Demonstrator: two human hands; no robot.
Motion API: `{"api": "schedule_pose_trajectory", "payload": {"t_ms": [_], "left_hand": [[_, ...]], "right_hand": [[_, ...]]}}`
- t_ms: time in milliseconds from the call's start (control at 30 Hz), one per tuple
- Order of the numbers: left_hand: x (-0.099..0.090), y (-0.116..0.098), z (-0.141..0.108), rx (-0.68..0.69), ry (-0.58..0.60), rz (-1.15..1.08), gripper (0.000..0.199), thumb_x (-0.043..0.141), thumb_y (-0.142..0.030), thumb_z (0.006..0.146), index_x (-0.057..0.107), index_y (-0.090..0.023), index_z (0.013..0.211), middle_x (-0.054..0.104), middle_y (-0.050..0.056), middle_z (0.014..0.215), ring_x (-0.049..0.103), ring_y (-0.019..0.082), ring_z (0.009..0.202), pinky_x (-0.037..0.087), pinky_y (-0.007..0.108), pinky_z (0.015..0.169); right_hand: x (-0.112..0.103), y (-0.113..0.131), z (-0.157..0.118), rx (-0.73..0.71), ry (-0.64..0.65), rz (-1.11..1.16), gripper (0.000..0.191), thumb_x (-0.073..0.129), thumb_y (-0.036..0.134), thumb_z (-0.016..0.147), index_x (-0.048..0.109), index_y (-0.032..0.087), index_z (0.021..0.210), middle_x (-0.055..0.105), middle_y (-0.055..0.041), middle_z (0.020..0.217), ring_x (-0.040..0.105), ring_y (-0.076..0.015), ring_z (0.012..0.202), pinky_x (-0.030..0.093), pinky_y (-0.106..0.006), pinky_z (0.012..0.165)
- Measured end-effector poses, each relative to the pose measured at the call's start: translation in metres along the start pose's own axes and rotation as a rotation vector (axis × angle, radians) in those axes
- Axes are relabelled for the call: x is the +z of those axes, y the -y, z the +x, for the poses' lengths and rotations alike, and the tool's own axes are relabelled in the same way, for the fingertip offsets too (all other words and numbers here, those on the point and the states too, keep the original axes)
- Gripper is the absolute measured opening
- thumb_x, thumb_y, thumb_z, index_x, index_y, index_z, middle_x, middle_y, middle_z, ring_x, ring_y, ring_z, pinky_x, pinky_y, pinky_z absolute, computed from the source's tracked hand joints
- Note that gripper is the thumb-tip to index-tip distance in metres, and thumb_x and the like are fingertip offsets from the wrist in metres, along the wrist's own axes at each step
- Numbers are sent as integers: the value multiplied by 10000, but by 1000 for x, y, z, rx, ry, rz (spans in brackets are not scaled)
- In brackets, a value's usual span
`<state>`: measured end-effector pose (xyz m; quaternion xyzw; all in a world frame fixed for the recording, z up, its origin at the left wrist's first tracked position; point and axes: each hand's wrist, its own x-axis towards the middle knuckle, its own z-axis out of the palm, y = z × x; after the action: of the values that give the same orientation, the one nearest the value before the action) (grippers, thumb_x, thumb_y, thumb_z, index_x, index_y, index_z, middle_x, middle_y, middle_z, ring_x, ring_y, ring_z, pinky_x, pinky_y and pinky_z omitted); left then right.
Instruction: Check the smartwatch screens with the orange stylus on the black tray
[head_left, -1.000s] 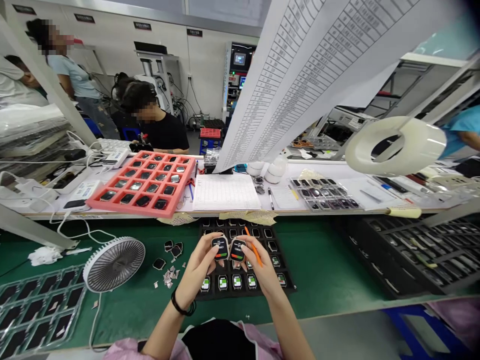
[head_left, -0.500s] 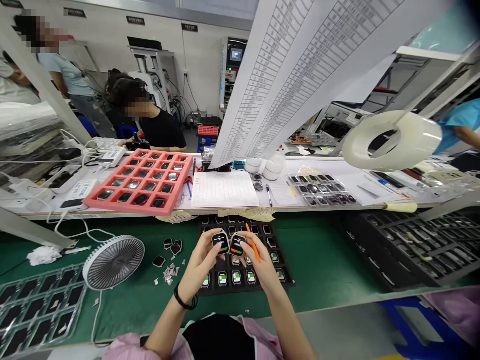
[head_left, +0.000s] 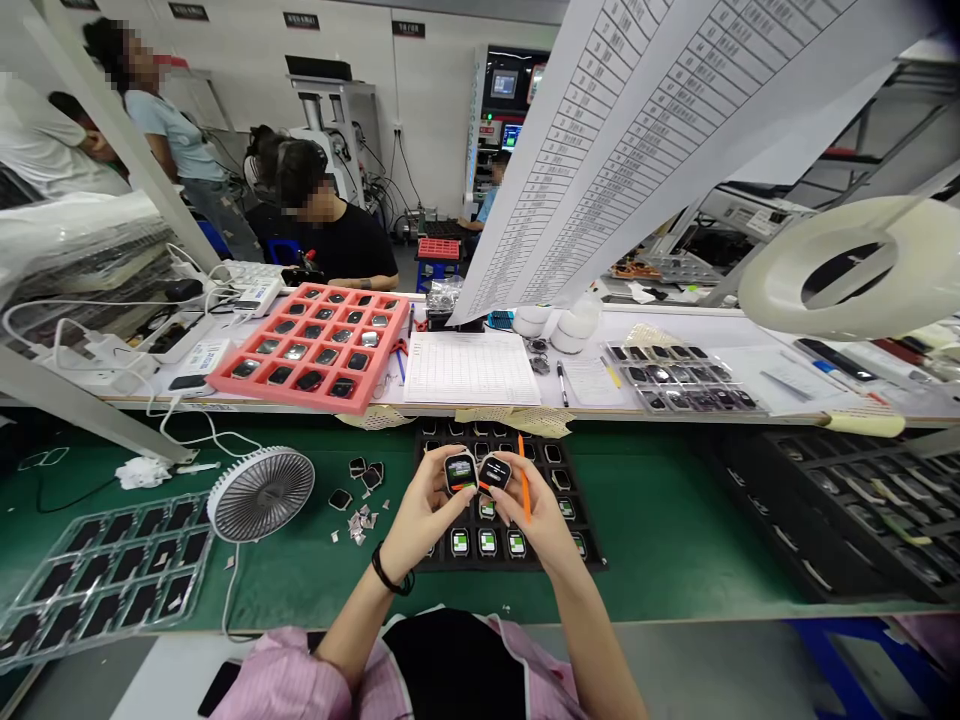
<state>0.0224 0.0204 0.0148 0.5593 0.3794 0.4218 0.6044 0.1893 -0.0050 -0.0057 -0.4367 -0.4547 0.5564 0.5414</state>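
Note:
My left hand point(head_left: 429, 502) holds a smartwatch point(head_left: 459, 471) with a lit screen, its thumb at the lower edge. My right hand point(head_left: 534, 510) grips a second lit watch point(head_left: 494, 473), and an orange stick point(head_left: 524, 480) lies along its fingers. The two watches are side by side, nearly touching. Beneath both hands is a black tray point(head_left: 596, 548) with rows of watches, several showing green and white screens. Left of it on the green mat lie several loose watch pieces point(head_left: 340, 499) and small silvery scraps point(head_left: 362, 522).
A small fan point(head_left: 262, 494) and a clear tray point(head_left: 112, 575) stand at left. On the shelf are a pink tray point(head_left: 352, 396), a paper form point(head_left: 469, 368) and a clear watch tray point(head_left: 679, 378). Printed sheets and a tape roll point(head_left: 847, 265) hang ahead. Co-workers are behind.
The view has shifted, moving the scene rightward. The watch screens now show different content, and my left thumb has moved from its watch's screen to the lower edge.

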Motion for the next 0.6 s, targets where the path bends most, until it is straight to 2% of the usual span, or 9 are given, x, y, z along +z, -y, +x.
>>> {"api": "schedule_pose_trajectory", "payload": {"t_ms": [200,400,600], "left_hand": [[2,-2,0,-43,-25,-48,366,549,-425,872,513,-207,1164,576,74,1049,572,165,851,510,243,653],[0,2,0,-43,-26,-20,350,501,-445,899,542,-213,1159,538,16,838,453,79,559,395,192,470],[0,1,1,-53,-31,-1,342,500,-479,884,609,-180,1010,564,25,816,515,101,580,386,193,444]], "right_hand": [[1,3,-1,31,-47,-28,288,628,363,838,564,264,1101,572,-12,853,479,-109,525,426,-275,503],[3,6,0,61,-78,-36,263,653,392,814,586,254,1028,568,-2,813,502,-112,520,442,-278,513],[4,5,-1,37,-106,-60,263,578,462,855,618,236,983,528,1,740,520,-119,524,372,-243,434]]}}
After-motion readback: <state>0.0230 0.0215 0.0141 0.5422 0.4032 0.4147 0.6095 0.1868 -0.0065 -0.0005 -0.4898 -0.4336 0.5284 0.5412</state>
